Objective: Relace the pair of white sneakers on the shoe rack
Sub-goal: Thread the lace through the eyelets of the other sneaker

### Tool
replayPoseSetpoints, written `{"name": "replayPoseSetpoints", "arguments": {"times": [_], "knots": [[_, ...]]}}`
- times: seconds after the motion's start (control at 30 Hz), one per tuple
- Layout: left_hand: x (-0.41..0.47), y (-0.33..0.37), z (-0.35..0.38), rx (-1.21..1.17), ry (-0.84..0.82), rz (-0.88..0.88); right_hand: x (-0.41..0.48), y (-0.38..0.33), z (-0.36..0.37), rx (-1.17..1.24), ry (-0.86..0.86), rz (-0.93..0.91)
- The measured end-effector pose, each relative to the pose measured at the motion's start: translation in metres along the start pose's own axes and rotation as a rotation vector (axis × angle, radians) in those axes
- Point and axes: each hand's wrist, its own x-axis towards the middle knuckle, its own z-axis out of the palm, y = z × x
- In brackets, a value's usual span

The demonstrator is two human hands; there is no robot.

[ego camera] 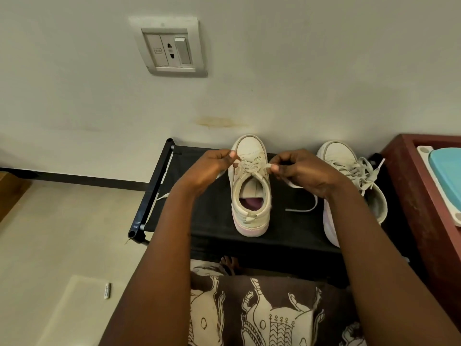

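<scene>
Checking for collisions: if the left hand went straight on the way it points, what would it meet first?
Probably the laces of the white sneaker between the hands, beside the left hand; the right hand lies beyond. Depth is unclear.

white sneaker [250, 213] upright, toe to wall, on black shoe rack [214, 221] | second sneaker [339, 156] beside it, laces loose

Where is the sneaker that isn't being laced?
In the head view, the other sneaker sits at the right end of the shoe rack, between the right hand and the red-brown cabinet.
</scene>
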Motion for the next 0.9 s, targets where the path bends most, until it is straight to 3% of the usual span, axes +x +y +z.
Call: {"name": "replayPoseSetpoints", "arguments": {"times": [0.1,0.23,0.33,0.47,0.67,0.9], "knots": [[0.007,-0.001,0.014,-0.189,-0.063,0.000,0.003,0.002,0.004,0.409,0.072,-0.023],[0.012,0.004,0.024,-0.461,0.015,-0.004,0.004,-0.001,0.011,0.683,0.092,-0.002],[0.014,0.006,0.026,-0.470,0.149,-0.006,0.006,-0.004,0.013,0.611,0.118,-0.033],[0.016,0.007,0.031,-0.324,0.188,0.018,0.007,-0.009,0.018,0.435,0.166,-0.067],[0.017,0.007,0.031,-0.086,0.068,0.051,0.010,-0.024,0.024,0.134,0.285,-0.149],[0.014,0.008,0.027,-0.130,-0.029,0.077,0.013,-0.031,0.032,0.106,0.419,-0.116]]}}
